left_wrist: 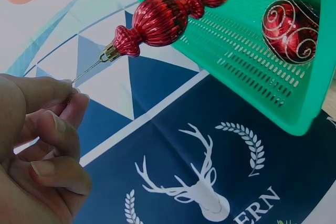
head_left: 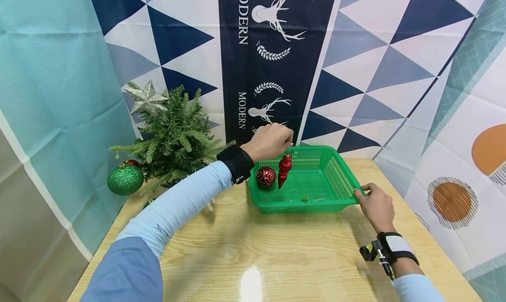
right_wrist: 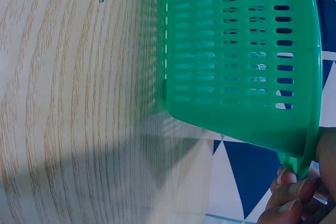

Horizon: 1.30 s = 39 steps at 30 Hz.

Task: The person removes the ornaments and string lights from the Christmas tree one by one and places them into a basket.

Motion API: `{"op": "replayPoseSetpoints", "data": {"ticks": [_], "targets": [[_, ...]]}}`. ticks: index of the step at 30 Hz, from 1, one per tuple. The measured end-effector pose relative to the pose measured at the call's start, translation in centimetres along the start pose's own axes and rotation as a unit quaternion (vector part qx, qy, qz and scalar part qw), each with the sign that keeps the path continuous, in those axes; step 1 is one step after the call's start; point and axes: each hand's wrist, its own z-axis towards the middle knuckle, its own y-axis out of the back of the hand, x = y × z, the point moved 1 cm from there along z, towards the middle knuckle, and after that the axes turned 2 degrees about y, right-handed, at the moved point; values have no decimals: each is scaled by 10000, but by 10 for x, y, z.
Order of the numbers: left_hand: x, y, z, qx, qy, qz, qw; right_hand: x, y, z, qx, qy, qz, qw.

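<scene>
My left hand point(head_left: 270, 141) pinches the thin string of a shiny red finial-shaped Christmas ornament point(head_left: 284, 168). It dangles point down over the left part of a green plastic basket point(head_left: 340, 174). In the left wrist view, thumb and fingertips meet on the string above the ornament's gold cap point(left_wrist: 111, 52). A round red bauble point(head_left: 266, 177) with swirl lines lies inside the basket at its left end. My right hand point(head_left: 377, 207) grips the basket's right front corner; in the right wrist view its fingers curl under the rim point(right_wrist: 303, 156).
A small artificial Christmas tree point(head_left: 174, 135) stands at the table's left, carrying a silver star point(head_left: 147, 97) and a green glitter ball point(head_left: 125, 179). Small bits point(head_left: 305, 199) lie on the basket floor. A patterned cloth point(head_left: 189, 34) hangs behind the wooden table point(head_left: 284, 249).
</scene>
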Motion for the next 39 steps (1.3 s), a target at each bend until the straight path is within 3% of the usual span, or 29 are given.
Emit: {"op": "replayPoseSetpoints", "data": {"ticks": [10, 17, 27, 39], "targets": [[-4, -14, 6, 105, 60, -31, 9999, -1, 0, 1, -9, -59, -23, 10000], [-11, -24, 13, 208, -74, -12, 9998, 1, 0, 1, 44, -126, -39, 9999], [-18, -32, 21, 88, -237, 156, 9996, 4, 0, 1, -3, -140, -17, 9999], [-8, -46, 8, 327, -145, 139, 9993, 2, 0, 1, -48, -75, -16, 10000]]}}
